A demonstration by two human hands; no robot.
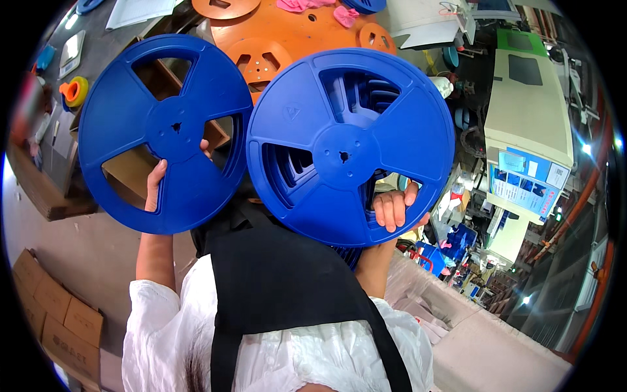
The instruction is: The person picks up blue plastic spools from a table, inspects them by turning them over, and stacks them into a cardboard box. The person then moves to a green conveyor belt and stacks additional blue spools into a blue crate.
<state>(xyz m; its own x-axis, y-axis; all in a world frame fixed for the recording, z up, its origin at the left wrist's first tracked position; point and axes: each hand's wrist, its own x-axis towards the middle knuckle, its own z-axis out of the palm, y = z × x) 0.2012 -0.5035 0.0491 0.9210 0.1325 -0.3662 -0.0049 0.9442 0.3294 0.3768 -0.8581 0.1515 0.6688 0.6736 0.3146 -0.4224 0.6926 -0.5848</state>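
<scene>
The left hand (pixel 155 186) grasps the reel (pixel 117 111) at ten o'clock; the right hand (pixel 392 209), the stack (pixel 408 134) at one. Likely stiff, slick plastic, the stack heavier; best held by spoke (pixel 186 189) or rim (pixel 428 193).

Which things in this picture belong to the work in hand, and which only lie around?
In hand:
- left hand, holding a blue reel
- right hand, gripping a stack of blue reels

Lying around:
- cardboard boxes
- yellow-orange roll
- white papers
</scene>
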